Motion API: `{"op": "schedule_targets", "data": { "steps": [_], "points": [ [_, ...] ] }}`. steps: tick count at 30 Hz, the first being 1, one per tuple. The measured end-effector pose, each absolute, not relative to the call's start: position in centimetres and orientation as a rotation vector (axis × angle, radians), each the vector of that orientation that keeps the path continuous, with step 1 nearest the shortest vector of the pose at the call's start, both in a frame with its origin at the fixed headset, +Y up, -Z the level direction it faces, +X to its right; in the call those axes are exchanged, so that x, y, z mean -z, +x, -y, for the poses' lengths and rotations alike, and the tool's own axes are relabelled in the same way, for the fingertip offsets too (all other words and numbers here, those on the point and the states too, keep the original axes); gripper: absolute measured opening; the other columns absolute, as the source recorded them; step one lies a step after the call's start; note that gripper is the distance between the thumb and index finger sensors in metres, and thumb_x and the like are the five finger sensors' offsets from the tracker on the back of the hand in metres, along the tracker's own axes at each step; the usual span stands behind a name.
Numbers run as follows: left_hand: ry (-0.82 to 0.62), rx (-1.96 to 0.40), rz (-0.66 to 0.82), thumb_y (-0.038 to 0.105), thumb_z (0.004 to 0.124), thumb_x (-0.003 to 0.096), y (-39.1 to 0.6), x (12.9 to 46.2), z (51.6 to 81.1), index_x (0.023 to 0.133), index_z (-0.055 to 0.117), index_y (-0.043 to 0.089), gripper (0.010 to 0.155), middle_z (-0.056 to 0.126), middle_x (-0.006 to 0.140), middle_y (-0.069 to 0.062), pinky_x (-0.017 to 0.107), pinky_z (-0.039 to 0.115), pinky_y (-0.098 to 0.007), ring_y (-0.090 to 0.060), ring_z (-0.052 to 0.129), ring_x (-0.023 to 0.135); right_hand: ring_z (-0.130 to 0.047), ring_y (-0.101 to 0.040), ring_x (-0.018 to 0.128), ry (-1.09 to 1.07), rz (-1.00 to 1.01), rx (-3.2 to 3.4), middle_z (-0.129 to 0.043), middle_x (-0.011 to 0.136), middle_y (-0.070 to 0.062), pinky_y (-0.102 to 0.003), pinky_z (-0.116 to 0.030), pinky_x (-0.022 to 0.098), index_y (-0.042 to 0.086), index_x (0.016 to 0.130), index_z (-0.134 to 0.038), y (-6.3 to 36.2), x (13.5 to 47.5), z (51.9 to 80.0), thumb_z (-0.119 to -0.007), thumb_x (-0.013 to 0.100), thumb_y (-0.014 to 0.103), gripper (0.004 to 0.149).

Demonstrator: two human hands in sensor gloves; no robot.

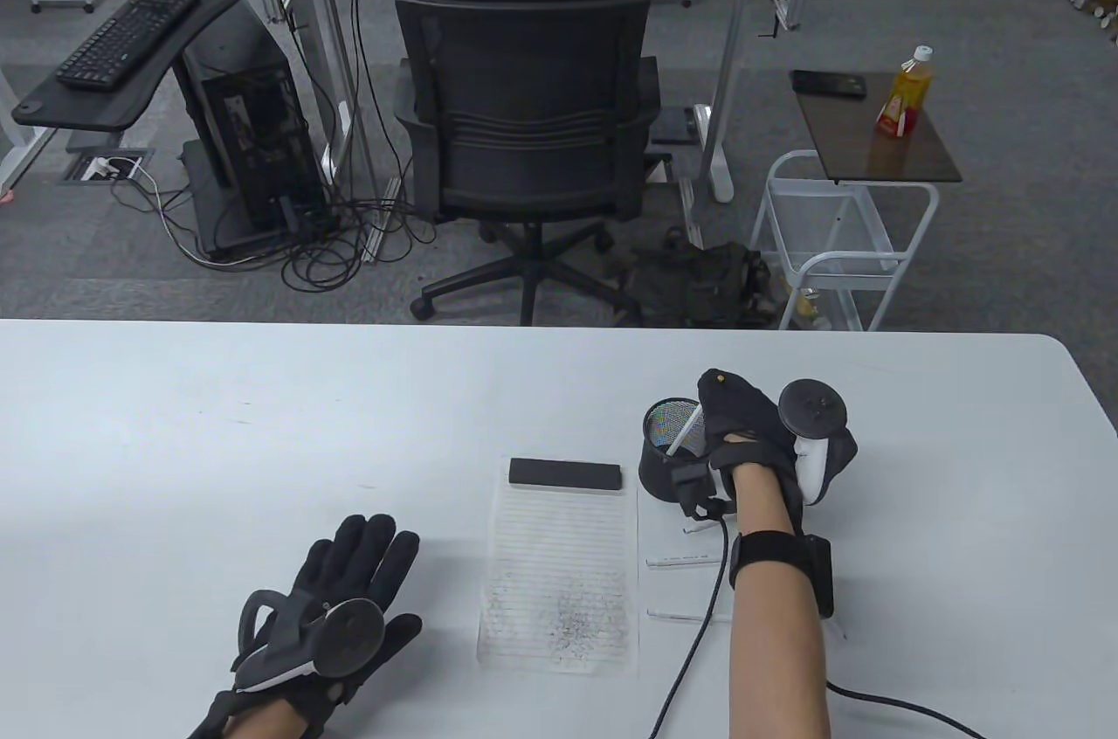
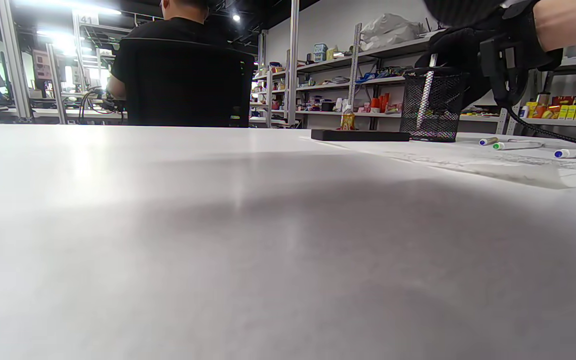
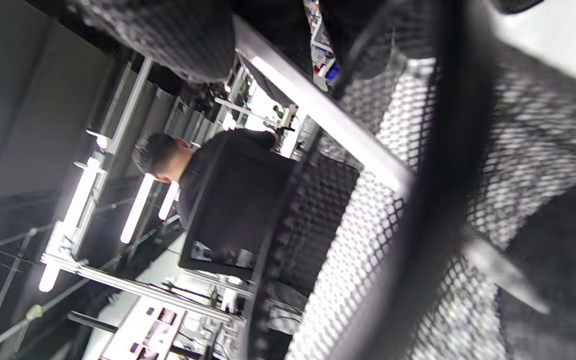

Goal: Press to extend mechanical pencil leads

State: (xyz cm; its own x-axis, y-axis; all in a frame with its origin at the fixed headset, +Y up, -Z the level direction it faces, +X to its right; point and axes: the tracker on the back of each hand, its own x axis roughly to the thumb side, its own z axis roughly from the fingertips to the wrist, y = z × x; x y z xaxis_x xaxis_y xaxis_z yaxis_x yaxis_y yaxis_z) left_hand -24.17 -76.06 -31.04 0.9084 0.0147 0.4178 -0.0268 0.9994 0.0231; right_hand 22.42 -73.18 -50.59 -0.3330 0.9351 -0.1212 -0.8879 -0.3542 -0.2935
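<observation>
A black mesh pen cup [image 1: 657,468] stands on the white table [image 1: 218,442], right of centre. A white mechanical pencil [image 1: 686,430] leans inside it, tip down. My right hand [image 1: 712,424] curls over the cup's far right rim and holds the pencil's upper end. In the right wrist view the pencil [image 3: 328,115] runs slantwise down into the mesh cup [image 3: 518,150], between my gloved fingers [image 3: 168,40]. Three more white pencils [image 1: 690,561] lie on the table just in front of the cup. My left hand [image 1: 367,573] rests flat on the table, fingers spread and empty.
A lined sheet with pencil scribbles [image 1: 559,547] lies left of the cup, with a black block [image 1: 566,474] on its far end. A black cable [image 1: 699,643] trails from my right wrist to the front edge. An office chair [image 1: 524,119] stands beyond the table.
</observation>
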Motion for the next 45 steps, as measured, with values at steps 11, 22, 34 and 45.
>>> {"op": "schedule_targets", "data": {
  "steps": [11, 22, 34, 45],
  "points": [
    [0.016, -0.052, 0.447, 0.062, 0.063, 0.0455, -23.9, 31.0, 76.4, 0.115, 0.03, 0.026, 0.085, 0.031, 0.121, -0.012, 0.076, 0.044, -0.064, -0.047, 0.037, 0.112, -0.072, -0.058, 0.091, 0.073, 0.482, -1.596, -0.073, 0.099, -0.024, -0.081, -0.058, 0.06, 0.015, 0.095, -0.076, 21.4, 45.6, 66.0, -0.069, 0.055, 0.037, 0.046],
    [0.021, -0.076, 0.469, 0.062, 0.063, 0.0456, -23.7, 30.8, 76.2, 0.115, 0.029, 0.026, 0.085, 0.03, 0.121, -0.012, 0.076, 0.044, -0.065, -0.048, 0.037, 0.112, -0.056, -0.061, 0.1, 0.164, 0.308, -1.223, -0.063, 0.105, -0.023, -0.088, -0.038, 0.062, 0.024, 0.097, -0.07, 17.0, 38.0, 70.9, -0.066, 0.055, 0.032, 0.043],
    [0.011, -0.075, 0.493, 0.062, 0.063, 0.0455, -23.2, 30.9, 76.4, 0.115, 0.029, 0.026, 0.085, 0.03, 0.121, -0.012, 0.077, 0.044, -0.064, -0.047, 0.037, 0.112, -0.07, -0.045, 0.072, 0.252, 0.104, -0.991, -0.072, 0.084, -0.013, -0.082, -0.044, 0.062, 0.025, 0.101, -0.066, 15.0, 36.6, 77.0, -0.062, 0.062, 0.049, 0.046],
    [0.007, -0.08, 0.488, 0.062, 0.063, 0.0455, -23.2, 30.8, 76.4, 0.115, 0.03, 0.025, 0.085, 0.03, 0.121, -0.012, 0.077, 0.044, -0.064, -0.047, 0.037, 0.112, -0.077, -0.044, 0.054, 0.252, 0.096, -0.821, -0.084, 0.064, -0.015, -0.073, -0.059, 0.055, 0.006, 0.084, -0.083, 14.6, 36.6, 78.6, -0.057, 0.061, 0.063, 0.067]
  ]
}}
